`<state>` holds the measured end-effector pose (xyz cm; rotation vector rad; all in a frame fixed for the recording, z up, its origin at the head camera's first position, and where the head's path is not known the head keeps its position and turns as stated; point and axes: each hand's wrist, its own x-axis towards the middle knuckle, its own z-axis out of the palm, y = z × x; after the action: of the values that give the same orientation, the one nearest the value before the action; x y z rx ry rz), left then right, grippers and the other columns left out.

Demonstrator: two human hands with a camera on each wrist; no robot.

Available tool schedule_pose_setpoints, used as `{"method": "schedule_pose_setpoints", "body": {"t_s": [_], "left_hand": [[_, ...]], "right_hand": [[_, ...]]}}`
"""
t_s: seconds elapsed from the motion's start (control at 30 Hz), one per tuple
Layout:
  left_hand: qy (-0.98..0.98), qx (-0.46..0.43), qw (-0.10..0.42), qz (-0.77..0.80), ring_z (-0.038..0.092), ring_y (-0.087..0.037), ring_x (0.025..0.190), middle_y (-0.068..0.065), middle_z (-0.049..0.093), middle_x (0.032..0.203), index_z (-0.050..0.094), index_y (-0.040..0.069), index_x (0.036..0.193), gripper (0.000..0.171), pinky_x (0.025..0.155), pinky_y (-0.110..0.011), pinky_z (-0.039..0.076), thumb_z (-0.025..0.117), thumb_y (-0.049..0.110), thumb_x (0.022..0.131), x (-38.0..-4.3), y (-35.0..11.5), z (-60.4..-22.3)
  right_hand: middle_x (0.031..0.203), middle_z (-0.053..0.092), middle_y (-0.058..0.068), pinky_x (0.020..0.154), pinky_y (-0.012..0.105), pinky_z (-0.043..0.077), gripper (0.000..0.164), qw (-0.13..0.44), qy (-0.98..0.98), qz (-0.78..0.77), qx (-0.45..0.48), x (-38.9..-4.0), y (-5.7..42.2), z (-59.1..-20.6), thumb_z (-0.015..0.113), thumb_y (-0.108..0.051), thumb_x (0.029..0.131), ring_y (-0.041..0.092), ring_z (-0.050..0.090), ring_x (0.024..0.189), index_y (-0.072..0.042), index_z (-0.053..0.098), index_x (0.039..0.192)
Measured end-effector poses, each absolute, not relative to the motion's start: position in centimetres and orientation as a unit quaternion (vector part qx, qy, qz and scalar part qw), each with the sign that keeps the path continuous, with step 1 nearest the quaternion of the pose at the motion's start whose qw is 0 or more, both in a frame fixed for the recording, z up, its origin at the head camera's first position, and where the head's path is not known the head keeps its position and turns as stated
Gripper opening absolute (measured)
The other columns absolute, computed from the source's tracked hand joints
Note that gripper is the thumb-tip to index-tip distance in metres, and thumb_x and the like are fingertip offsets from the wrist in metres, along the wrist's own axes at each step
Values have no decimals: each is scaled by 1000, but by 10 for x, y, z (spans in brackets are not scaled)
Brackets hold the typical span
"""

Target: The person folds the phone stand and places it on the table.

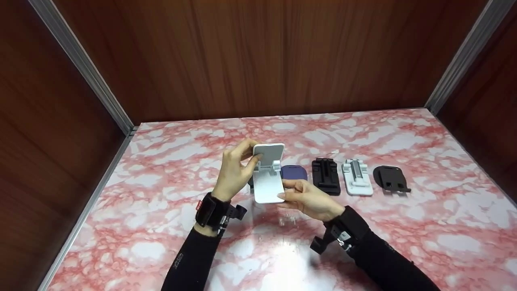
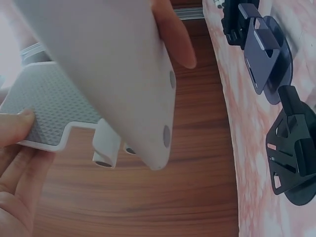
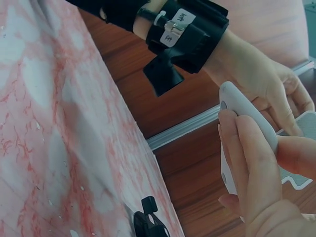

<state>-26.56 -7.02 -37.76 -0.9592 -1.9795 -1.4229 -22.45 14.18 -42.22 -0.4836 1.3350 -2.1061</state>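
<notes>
A white folding phone stand [image 1: 268,188] is held up over the table, its back plate with a grey textured pad [image 2: 54,98] tilted up from the base. My left hand [image 1: 236,171] pinches that plate at its left edge, thumb on the pad and fingers behind. Lower down, my right hand [image 1: 310,199] grips the right edge of the base, thumb in front and fingers on the underside, which has round grey feet [image 2: 167,136]. Small white hooks [image 1: 276,165] stick out where plate and base meet.
Behind the hands lie a purple stand [image 1: 294,173], a black folding stand [image 1: 325,177], a second white stand [image 1: 358,178] and a black round-based stand [image 1: 390,178]. Another black stand [image 2: 295,148] is mostly hidden in the head view. Wooden panels [image 1: 258,56] enclose the marbled table [image 1: 161,226].
</notes>
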Motion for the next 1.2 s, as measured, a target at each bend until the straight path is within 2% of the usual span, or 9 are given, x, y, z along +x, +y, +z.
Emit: {"method": "schedule_pose_setpoints", "body": {"t_s": [0.23, 0.47, 0.57, 0.67, 0.77, 0.87, 1.0, 1.1, 1.2], "left_hand": [[-723, -398, 281, -490, 67, -22, 101, -11, 70, 104, 66, -2, 98, 20, 90, -29, 53, 66, -15, 83, -266, -66, -383], [-738, -450, 280, -418, 64, -20, 105, -10, 70, 109, 67, 3, 97, 29, 94, -29, 50, 66, -19, 78, -267, -61, -389], [-731, -467, 274, -415, 63, -20, 107, -8, 69, 112, 67, 3, 98, 30, 93, -30, 50, 64, -19, 78, -267, -60, -389], [-722, -476, 273, -421, 63, -20, 107, -8, 68, 113, 66, 4, 96, 27, 91, -30, 52, 63, -19, 80, -267, -60, -389], [-712, -485, 271, -431, 63, -21, 108, -8, 68, 114, 65, 4, 92, 27, 90, -31, 52, 63, -20, 80, -267, -59, -389], [-704, -492, 276, -433, 62, -23, 109, -8, 68, 115, 65, 4, 91, 28, 92, -31, 52, 63, -21, 79, -266, -58, -390], [-706, -495, 302, -407, 63, -24, 109, -10, 67, 116, 65, 3, 93, 26, 92, -27, 51, 62, -20, 81, -265, -54, -391], [-712, -497, 313, -385, 64, -25, 108, -11, 67, 116, 65, 3, 94, 27, 93, -26, 51, 61, -20, 81, -265, -51, -393], [-714, -494, 298, -397, 63, -26, 108, -12, 66, 116, 63, 2, 106, 35, 92, -28, 52, 64, -19, 78, -265, -50, -395]], "right_hand": [[125, 58, 22, 102, 39, 43, 50, 293, 490, -803, -169, -227, 147, -420, 45, 12, 96, 27, 62, 110, 20, 25, 141], [123, 59, 20, 97, 31, 48, 50, 280, 484, -815, -149, -231, 155, -414, 42, 13, 96, 26, 64, 107, 18, 23, 143], [124, 59, 19, 97, 31, 48, 54, 281, 481, -816, -154, -233, 157, -412, 43, 14, 95, 25, 63, 107, 18, 21, 144], [124, 60, 20, 98, 32, 47, 63, 283, 479, -814, -167, -233, 160, -410, 50, 13, 93, 26, 62, 109, 16, 16, 146], [126, 58, 20, 102, 36, 43, 70, 283, 465, -818, -185, -233, 163, -408, 56, 7, 94, 27, 60, 113, 17, 10, 146], [130, 56, 20, 108, 42, 36, 74, 284, 443, -828, -196, -233, 165, -407, 58, -10, 98, 28, 57, 118, 17, 7, 146], [131, 55, 22, 111, 47, 30, 71, 281, 429, -836, -196, -233, 165, -405, 53, -28, 101, 30, 55, 121, 12, 17, 147], [129, 57, 23, 111, 49, 29, 58, 276, 428, -840, -185, -233, 166, -405, 51, -28, 103, 31, 55, 120, 8, 31, 144], [128, 58, 22, 110, 48, 30, 49, 274, 430, -841, -180, -234, 167, -405, 51, -25, 102, 31, 56, 119, 7, 40, 139]]}}
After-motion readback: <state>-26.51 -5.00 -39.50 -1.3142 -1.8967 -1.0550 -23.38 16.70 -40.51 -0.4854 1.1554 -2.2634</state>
